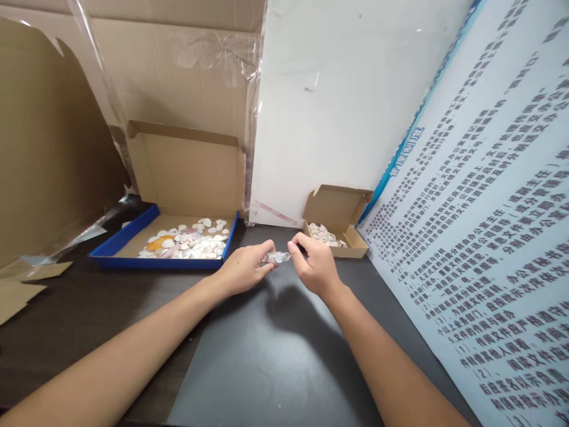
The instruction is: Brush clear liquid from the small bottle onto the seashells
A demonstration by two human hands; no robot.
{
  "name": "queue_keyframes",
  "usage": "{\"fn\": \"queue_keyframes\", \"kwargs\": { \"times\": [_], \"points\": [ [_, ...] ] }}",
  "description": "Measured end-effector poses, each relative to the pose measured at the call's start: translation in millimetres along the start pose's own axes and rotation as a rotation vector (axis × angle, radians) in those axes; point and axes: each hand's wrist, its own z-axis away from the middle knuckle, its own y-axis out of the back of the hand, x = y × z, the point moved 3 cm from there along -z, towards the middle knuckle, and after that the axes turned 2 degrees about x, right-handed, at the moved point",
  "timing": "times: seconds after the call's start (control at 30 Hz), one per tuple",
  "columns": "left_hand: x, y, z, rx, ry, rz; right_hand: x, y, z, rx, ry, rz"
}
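Note:
My left hand (pixel 243 268) is closed around a small clear bottle (pixel 279 257), which lies nearly sideways with its neck pointing right. Close to that neck, my right hand (pixel 316 265) has its thumb and fingers pinched together; whatever it may hold is hidden. Both hands hover over a dark grey mat (pixel 284 362). Behind my left hand, white shells (pixel 200 246) and an orange shell (pixel 159 243) lie in a blue-edged box (pixel 146 261) with its lid raised. Beyond my right hand, small pale shells (pixel 324 233) fill part of an open brown cardboard box (pixel 355 243).
Tall cardboard (pixel 186 65) and a white board (pixel 338 107) stand along the back. A panel with printed text (pixel 480 249) slants along the right side. Cardboard scraps (pixel 22 290) lie on the dark table (pixel 89 332) at the left.

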Motion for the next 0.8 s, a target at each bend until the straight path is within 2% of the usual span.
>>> {"fn": "queue_keyframes", "kwargs": {
  "times": [0.1,0.27,0.6,0.8],
  "points": [
    [-0.3,-1.5,0.8,-0.010,-0.006,0.011,6.4,-4.4,0.0,0.004,-0.109,-0.142],
    [-1.6,-2.1,0.6,-0.020,0.009,0.049,28.9,-20.6,-0.3,0.038,-0.362,-0.530],
    [-7.5,-5.6,-2.0,-0.039,0.053,0.101,40.9,-33.9,1.9,0.086,-0.559,-0.743],
    [-11.1,-11.0,-1.7,-0.056,0.061,0.159,46.6,-36.7,4.1,0.138,-0.613,-0.788]
  ]
}}
